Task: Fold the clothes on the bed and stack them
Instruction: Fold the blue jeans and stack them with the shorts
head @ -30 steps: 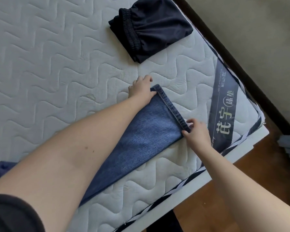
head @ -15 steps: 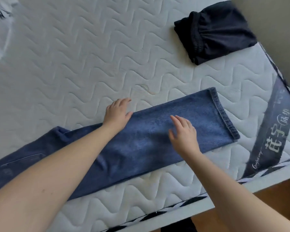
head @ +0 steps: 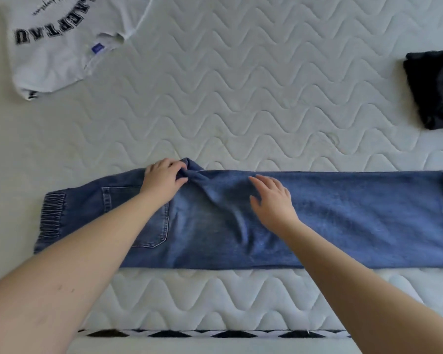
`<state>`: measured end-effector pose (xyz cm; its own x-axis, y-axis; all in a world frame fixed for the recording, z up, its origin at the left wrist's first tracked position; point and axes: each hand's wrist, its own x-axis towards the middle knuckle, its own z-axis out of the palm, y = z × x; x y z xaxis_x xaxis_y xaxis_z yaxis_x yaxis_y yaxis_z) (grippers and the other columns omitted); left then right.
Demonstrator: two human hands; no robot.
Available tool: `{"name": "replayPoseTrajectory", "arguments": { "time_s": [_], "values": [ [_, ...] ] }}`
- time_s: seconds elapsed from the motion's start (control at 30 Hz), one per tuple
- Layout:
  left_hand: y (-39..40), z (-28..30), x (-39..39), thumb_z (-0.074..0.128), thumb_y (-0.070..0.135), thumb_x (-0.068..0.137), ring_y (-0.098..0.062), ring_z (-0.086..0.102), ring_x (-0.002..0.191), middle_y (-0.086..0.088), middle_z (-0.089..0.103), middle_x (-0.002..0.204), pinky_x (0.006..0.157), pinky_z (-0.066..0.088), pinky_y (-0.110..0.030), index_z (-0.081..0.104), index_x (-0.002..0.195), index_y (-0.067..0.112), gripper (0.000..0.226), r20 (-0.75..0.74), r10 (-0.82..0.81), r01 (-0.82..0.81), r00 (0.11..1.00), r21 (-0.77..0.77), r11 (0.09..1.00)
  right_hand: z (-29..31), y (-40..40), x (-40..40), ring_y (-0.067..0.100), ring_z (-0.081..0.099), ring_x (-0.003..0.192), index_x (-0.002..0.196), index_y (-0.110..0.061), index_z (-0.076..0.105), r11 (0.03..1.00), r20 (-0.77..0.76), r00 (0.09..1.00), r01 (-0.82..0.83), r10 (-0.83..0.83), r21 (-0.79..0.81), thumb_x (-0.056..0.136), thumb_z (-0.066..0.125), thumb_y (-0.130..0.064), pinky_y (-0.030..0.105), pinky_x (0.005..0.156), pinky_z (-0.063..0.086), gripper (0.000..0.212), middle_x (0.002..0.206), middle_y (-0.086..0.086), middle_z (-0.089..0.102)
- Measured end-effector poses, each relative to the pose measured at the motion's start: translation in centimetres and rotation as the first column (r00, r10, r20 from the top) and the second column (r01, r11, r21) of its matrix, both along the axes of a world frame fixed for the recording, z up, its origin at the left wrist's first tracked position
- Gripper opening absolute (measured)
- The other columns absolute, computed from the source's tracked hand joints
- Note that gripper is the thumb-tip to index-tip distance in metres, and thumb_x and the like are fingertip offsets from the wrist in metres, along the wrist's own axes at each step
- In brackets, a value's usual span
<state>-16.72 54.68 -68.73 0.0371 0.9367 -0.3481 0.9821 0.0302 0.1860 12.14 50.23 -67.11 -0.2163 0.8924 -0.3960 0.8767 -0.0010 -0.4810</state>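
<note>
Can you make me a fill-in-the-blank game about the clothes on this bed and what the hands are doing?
1. The left hand pinches the far edge of the blue ____.
2. The right hand lies flat and ____ on the denim.
3. The white T-shirt has ____ letters printed on it.
4. The dark folded garment lies by the ____ edge of the picture, on the mattress.

Missing words: jeans; open; black; right

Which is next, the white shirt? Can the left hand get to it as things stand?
Probably yes: bare mattress lies between the left hand and the shirt, though the hand now pinches the jeans and must let go.
</note>
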Motion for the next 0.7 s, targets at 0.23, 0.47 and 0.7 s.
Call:
{"name": "replayPoseTrajectory", "arguments": {
  "time_s": [0.23, 0.47, 0.7],
  "values": [
    [1.8, 0.4, -1.7, 0.069, 0.017, 0.078, -0.027, 0.055, 0.101, -0.001, 0.057, 0.112, 0.091, 0.033, -0.034, 0.059, 0.098, 0.017, 0.022, 0.113, -0.248, 0.248, 0.962, 0.015, 0.969, -0.7, 2.8, -6.5, 0.022, 0.025, 0.143, 0.151, -0.027, 0.031, 0.996, 0.040, 0.996, -0.076, 0.075, 0.039, 0.095, 0.055, -0.040, 0.040, 0.116, 0.013, 0.063, 0.154, -0.002, 0.035],
    [3.6, 0.8, -2.2, 0.066, 0.023, 0.085, -0.028, 0.056, 0.098, -0.001, 0.062, 0.106, 0.080, 0.036, -0.037, 0.049, 0.107, 0.021, 0.028, 0.088, -0.201, 0.200, 0.976, 0.014, 0.980, -1.3, 5.1, -8.2, 0.028, 0.055, 0.106, 0.115, -0.018, 0.060, 1.000, 0.116, 0.993, 0.012, -0.013, 0.012, 0.093, 0.060, -0.033, 0.039, 0.092, 0.037, 0.026, 0.113, 0.004, 0.061],
    [6.2, -0.7, -2.8, 0.068, 0.065, 0.074, -0.030, 0.048, 0.116, -0.004, 0.055, 0.121, 0.098, 0.041, -0.041, 0.054, 0.125, 0.025, 0.067, 0.115, -0.105, 0.139, 0.988, -0.351, 0.926, -2.4, 5.8, -8.1, 0.028, 0.046, 0.119, 0.126, -0.021, 0.053, 0.999, 0.159, 0.987, -0.015, 0.022, -0.042, 0.092, 0.061, -0.038, 0.040, 0.099, 0.034, 0.039, 0.126, 0.003, 0.054]
  ]
}}
